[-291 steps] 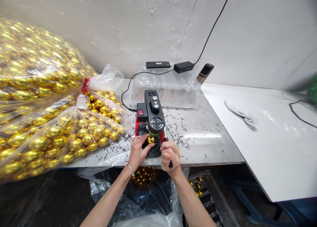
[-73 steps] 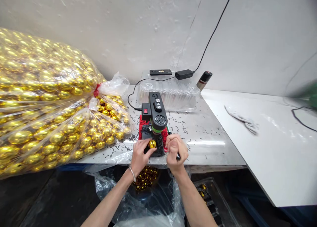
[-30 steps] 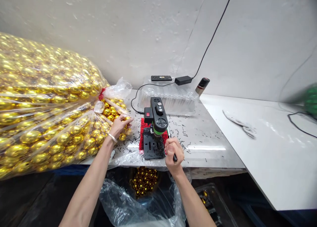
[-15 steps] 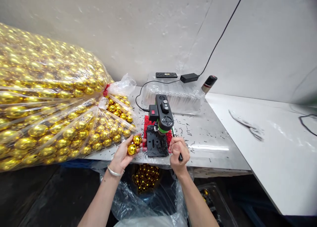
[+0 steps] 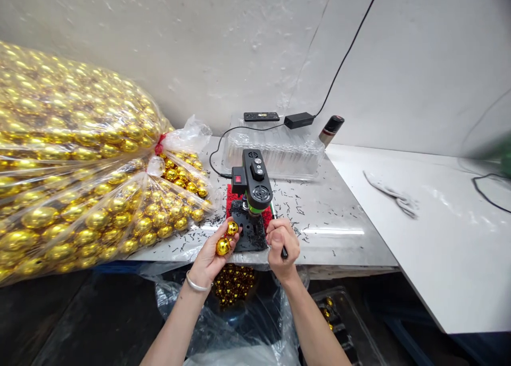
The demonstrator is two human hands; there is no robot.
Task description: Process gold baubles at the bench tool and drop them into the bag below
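Held in the curled left hand [image 5: 211, 255] near the front edge of the metal tabletop [image 5: 351, 249], two glossy gold balls [image 5: 223, 246] look light, stiff and slippery (probably easily scratched), best pinched around their middles, while the right hand [image 5: 282, 242] is wrapped round the black lever handle [image 5: 284, 253].

Two shiny gold balls [image 5: 223, 246] rest in the left hand [image 5: 206, 257]; the black machine [image 5: 255, 177] stands upright on a red mat [image 5: 231, 198], its handle [image 5: 284, 253] in the right hand [image 5: 281, 241].

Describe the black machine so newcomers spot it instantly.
Right of the bag of gold balls, the grey table bears a red mat. The machine stands on it, its lever in the right hand; unlike the black box behind, it has a red switch.
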